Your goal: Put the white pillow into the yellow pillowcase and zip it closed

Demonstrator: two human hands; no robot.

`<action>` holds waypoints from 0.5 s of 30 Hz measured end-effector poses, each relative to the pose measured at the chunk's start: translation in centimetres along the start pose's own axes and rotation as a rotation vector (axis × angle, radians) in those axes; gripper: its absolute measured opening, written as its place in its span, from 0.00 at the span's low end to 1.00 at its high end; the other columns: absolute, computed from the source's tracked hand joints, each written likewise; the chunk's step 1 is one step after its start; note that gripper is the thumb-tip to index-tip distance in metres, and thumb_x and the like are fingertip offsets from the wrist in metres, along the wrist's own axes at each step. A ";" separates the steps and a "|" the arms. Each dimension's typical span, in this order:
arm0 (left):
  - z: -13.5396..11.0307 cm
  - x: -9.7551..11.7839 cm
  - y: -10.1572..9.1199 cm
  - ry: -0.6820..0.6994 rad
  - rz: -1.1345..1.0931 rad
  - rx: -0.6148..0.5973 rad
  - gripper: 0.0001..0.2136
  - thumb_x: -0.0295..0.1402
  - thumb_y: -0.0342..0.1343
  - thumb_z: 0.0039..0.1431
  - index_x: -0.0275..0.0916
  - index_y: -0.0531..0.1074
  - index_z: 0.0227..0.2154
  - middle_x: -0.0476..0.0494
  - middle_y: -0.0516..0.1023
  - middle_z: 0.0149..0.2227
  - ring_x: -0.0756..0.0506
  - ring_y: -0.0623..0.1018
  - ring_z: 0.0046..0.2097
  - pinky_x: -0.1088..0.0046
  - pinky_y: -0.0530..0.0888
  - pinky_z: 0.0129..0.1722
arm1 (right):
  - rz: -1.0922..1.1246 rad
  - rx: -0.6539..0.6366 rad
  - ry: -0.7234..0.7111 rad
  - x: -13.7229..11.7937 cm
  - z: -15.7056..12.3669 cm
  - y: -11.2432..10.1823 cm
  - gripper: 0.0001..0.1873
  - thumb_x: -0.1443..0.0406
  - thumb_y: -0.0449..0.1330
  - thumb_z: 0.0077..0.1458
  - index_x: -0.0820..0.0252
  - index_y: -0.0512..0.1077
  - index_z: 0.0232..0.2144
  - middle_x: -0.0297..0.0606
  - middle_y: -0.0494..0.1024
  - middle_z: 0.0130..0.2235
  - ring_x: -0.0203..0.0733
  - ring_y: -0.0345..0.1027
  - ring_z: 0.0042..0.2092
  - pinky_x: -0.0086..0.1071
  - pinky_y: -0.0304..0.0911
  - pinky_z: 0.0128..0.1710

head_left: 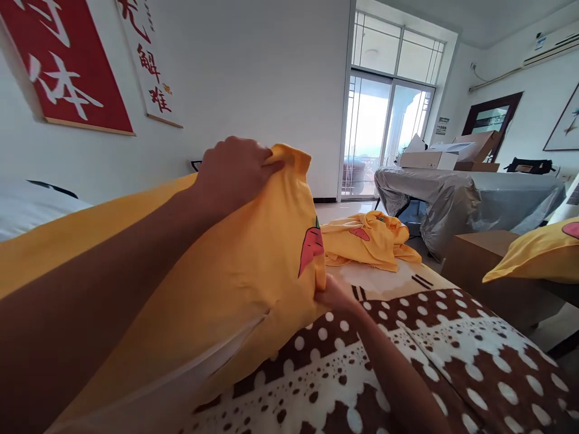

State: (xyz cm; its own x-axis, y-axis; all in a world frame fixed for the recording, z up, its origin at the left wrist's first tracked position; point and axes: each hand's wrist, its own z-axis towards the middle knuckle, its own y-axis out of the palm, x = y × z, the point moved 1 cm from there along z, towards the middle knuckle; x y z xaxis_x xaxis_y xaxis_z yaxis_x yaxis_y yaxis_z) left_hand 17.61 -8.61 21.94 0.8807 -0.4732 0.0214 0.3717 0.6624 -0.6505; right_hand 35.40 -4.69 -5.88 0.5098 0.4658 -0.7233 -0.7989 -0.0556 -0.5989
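Note:
A large yellow pillowcase (pixel 235 271) with a red carrot-like print is stretched up in front of me, above the bed. Through a slit low in its side, something white (pixel 217 361) shows. My left hand (pixel 235 166) is closed on the upper corner, its fingers folded over the cloth. Lower down, my right hand (pixel 337 295) pinches the right edge below the print; its fingertips are partly hidden behind the fabric.
Another crumpled yellow cloth (pixel 371 241) lies on the brown dotted blanket (pixel 407 355). At the right are a cardboard box (pixel 484 265) and a yellow printed cushion (pixel 538 253). Farther back, a plastic-covered table (pixel 452 199) holds open boxes (pixel 429 160).

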 end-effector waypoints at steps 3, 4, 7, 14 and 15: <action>0.3 -0.5 1.5 -0.098 -0.151 0.125 0.21 0.42 0.50 0.55 0.39 0.49 0.15 0.53 0.50 0.18 0.54 0.51 0.24 0.72 0.50 0.26 | -0.096 0.098 0.017 1.0 0.1 1.8 0.12 0.76 0.51 0.39 0.60 0.71 0.24 0.36 0.76 0.31 0.39 0.65 0.35 0.28 0.58 0.34; 0.3 -0.5 1.8 -0.116 -0.225 0.192 0.22 0.42 0.51 0.54 0.39 0.47 0.14 0.53 0.47 0.18 0.54 0.50 0.23 0.72 0.50 0.25 | -0.122 0.117 0.026 1.3 0.1 2.1 0.11 0.76 0.51 0.38 0.60 0.70 0.22 0.36 0.75 0.29 0.39 0.64 0.33 0.28 0.56 0.33; 0.5 -0.4 2.1 -0.121 -0.378 0.347 0.26 0.43 0.57 0.49 0.39 0.44 0.14 0.54 0.43 0.19 0.55 0.47 0.24 0.72 0.47 0.24 | -0.158 0.150 0.069 2.8 -0.2 2.3 0.09 0.75 0.50 0.39 0.62 0.66 0.17 0.37 0.72 0.23 0.37 0.60 0.28 0.29 0.52 0.30; 1.8 -0.5 2.4 -0.092 -0.342 0.316 0.27 0.41 0.61 0.45 0.38 0.46 0.11 0.54 0.41 0.20 0.55 0.45 0.27 0.73 0.48 0.28 | -0.095 0.037 0.108 6.4 -0.9 1.0 0.09 0.75 0.50 0.41 0.63 0.69 0.18 0.37 0.73 0.24 0.36 0.62 0.28 0.27 0.53 0.28; 2.0 -0.6 2.6 -0.099 -0.337 0.302 0.27 0.42 0.61 0.45 0.38 0.46 0.11 0.54 0.42 0.20 0.55 0.45 0.27 0.73 0.49 0.29 | -0.077 0.004 0.103 6.4 -1.0 0.3 0.09 0.75 0.51 0.41 0.63 0.70 0.20 0.36 0.74 0.25 0.37 0.63 0.29 0.26 0.55 0.29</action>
State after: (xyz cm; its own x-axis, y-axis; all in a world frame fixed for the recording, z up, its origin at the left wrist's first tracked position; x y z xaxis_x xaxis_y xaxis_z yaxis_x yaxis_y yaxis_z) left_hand 18.61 -5.47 21.75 0.7142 -0.6433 0.2758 0.6982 0.6273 -0.3448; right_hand 38.76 -2.67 -10.99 0.5994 0.3755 -0.7069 -0.7575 -0.0194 -0.6526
